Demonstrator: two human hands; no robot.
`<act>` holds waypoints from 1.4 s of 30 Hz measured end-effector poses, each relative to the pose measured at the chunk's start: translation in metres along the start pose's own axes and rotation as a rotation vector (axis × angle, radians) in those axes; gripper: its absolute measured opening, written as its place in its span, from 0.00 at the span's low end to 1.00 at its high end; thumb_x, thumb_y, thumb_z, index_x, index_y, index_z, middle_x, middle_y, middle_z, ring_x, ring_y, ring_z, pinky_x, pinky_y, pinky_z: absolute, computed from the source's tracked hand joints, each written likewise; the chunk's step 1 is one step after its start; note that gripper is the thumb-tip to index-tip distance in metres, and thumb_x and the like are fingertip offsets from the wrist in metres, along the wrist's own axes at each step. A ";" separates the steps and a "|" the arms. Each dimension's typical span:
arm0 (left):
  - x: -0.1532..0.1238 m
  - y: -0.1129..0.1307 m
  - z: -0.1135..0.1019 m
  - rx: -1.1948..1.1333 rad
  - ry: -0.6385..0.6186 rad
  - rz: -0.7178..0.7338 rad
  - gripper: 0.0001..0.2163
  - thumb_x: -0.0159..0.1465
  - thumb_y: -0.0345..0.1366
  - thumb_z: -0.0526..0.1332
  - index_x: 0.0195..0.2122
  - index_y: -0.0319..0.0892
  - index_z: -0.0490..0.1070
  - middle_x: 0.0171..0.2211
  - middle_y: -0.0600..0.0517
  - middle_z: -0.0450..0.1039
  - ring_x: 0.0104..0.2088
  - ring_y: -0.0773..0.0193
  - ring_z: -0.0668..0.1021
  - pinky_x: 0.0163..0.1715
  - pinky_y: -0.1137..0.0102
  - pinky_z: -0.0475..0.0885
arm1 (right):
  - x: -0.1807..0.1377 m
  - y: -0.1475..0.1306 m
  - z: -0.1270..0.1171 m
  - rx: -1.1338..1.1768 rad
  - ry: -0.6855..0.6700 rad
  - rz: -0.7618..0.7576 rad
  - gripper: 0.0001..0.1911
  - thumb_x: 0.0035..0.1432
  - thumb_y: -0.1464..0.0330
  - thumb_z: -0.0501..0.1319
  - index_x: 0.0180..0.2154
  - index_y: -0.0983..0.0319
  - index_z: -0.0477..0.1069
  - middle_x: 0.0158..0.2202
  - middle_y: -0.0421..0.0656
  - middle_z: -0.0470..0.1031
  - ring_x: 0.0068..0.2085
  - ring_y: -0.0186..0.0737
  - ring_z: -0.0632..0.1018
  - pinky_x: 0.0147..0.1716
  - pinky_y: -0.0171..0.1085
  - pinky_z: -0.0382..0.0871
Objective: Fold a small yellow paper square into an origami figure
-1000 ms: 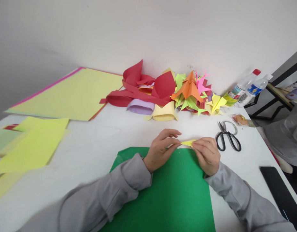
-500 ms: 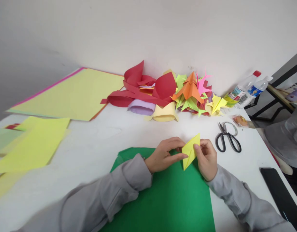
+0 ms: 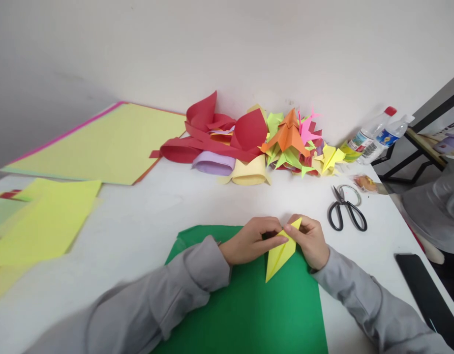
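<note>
A piece of folded yellow paper (image 3: 280, 256) is held between both hands above a green sheet (image 3: 256, 305). It has a narrow diamond-like shape, with a long point toward me and a crease down its length. My left hand (image 3: 253, 239) pinches its upper left edge between thumb and fingers. On the other side, my right hand (image 3: 311, 241) grips the upper right part, its thumb on the front face and its fingers behind the paper. The fingertips behind the paper are partly hidden.
Black-handled scissors (image 3: 347, 210) and a roll of tape (image 3: 354, 193) lie to the right, with a black phone-like slab (image 3: 428, 295) nearer. Folded paper shapes (image 3: 289, 140), red paper pieces (image 3: 219, 140) and bottles (image 3: 385, 137) line the wall. Yellow sheets (image 3: 53, 221) lie left.
The folded yellow paper has turned and tipped, so its long point now reaches lower toward me. My right thumb has moved left, closer to my left fingers. The view has shifted slightly.
</note>
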State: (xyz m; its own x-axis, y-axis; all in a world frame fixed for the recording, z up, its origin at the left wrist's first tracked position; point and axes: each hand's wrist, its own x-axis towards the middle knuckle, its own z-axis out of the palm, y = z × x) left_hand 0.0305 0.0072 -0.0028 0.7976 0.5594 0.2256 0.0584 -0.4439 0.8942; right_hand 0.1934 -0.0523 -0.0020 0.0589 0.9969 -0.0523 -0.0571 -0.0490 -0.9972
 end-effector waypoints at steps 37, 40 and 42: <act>0.002 -0.001 -0.001 -0.130 -0.083 -0.102 0.19 0.64 0.46 0.53 0.21 0.40 0.57 0.21 0.58 0.53 0.24 0.70 0.59 0.26 0.72 0.56 | 0.003 0.006 -0.007 -0.133 0.039 -0.056 0.25 0.57 0.53 0.59 0.17 0.63 0.69 0.15 0.37 0.64 0.20 0.31 0.64 0.20 0.33 0.59; 0.002 -0.002 0.000 -0.109 -0.072 -0.087 0.18 0.64 0.45 0.53 0.21 0.40 0.58 0.21 0.58 0.54 0.24 0.70 0.59 0.26 0.72 0.57 | 0.002 0.006 -0.006 -0.154 0.045 -0.077 0.25 0.57 0.52 0.59 0.16 0.62 0.67 0.15 0.37 0.62 0.20 0.31 0.63 0.20 0.33 0.57; 0.002 -0.002 0.000 -0.119 -0.076 -0.084 0.18 0.65 0.45 0.52 0.21 0.40 0.57 0.21 0.58 0.53 0.24 0.70 0.59 0.26 0.72 0.57 | 0.002 0.006 -0.007 -0.154 0.041 -0.072 0.26 0.57 0.52 0.58 0.16 0.62 0.65 0.15 0.36 0.62 0.19 0.30 0.62 0.19 0.33 0.56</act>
State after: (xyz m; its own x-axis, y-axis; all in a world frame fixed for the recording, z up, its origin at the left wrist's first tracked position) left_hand 0.0317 0.0094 -0.0039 0.8364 0.5344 0.1218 0.0595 -0.3094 0.9491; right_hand 0.1999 -0.0514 -0.0086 0.0983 0.9949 0.0206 0.1019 0.0105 -0.9947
